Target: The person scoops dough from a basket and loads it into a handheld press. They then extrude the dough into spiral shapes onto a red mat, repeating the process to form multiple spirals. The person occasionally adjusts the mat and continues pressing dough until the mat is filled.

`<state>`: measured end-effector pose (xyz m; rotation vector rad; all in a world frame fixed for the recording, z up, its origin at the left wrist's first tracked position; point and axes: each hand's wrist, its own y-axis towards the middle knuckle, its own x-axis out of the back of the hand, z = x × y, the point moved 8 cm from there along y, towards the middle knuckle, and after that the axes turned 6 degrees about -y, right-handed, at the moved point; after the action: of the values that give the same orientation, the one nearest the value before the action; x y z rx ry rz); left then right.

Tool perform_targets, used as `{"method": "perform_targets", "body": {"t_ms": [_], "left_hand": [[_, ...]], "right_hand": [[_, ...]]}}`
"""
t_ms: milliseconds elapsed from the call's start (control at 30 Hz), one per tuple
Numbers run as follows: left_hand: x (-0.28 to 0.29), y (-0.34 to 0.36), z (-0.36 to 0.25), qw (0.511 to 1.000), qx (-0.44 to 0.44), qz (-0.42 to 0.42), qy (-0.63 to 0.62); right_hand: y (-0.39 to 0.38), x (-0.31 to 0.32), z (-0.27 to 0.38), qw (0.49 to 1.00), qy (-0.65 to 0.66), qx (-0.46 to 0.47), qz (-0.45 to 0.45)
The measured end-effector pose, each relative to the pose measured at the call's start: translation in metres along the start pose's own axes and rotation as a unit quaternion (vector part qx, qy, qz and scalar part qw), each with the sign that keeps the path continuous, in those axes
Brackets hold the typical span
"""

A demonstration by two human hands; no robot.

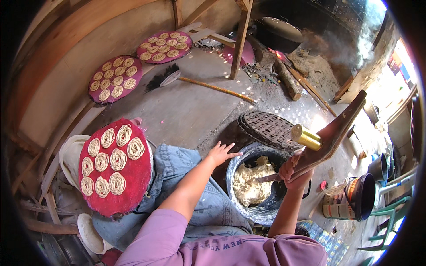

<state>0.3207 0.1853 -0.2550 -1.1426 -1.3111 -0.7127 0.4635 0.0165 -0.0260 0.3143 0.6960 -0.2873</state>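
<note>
My right hand [295,174] is wrapped around the narrow end of a wooden press [339,128] with a brass cylinder [306,136] set in it. The press slants up to the right, and its thin tip points over the pot. Below it, a round dark pot [230,170] holds pale, lumpy dough [254,182]. My left hand [220,154] has its fingers spread at the pot's left rim, holding nothing; whether it touches the rim I cannot tell. Left of my leg, a round red cloth-covered tray [140,181] bears several coiled dough nests [118,159].
A dark woven slatted disc [270,127] lies behind the pot. Two more trays of coils, one [95,95] nearer and one [188,49] farther, stand by the wall. A broom [213,88] lies on the floor. Far back, a large pan [278,35] sits near burning logs [286,80]. A bucket [341,205] stands right.
</note>
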Motion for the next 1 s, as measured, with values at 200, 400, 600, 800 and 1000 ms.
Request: {"method": "perform_targets", "body": {"t_ms": [200,400,600,800,1000], "left_hand": [[-0.023,0.014,0.006,0.999,-0.017,-0.004,-0.04],[-0.037,0.016,0.008,0.995,-0.005,0.023,-0.098],[-0.046,0.015,0.009,0.992,0.009,0.046,-0.116],[-0.053,0.015,0.012,0.994,0.014,0.047,-0.097],[-0.059,0.012,0.012,0.992,0.026,0.072,-0.105]], "right_hand": [[0.016,0.005,-0.011,1.0,0.014,-0.012,0.0],[0.036,0.008,-0.025,0.998,0.046,-0.03,0.017],[0.046,0.002,-0.039,0.998,0.018,-0.041,0.046],[0.048,-0.002,-0.048,0.997,0.022,-0.065,0.045],[0.047,-0.005,-0.046,0.997,0.026,-0.058,0.043]]}}
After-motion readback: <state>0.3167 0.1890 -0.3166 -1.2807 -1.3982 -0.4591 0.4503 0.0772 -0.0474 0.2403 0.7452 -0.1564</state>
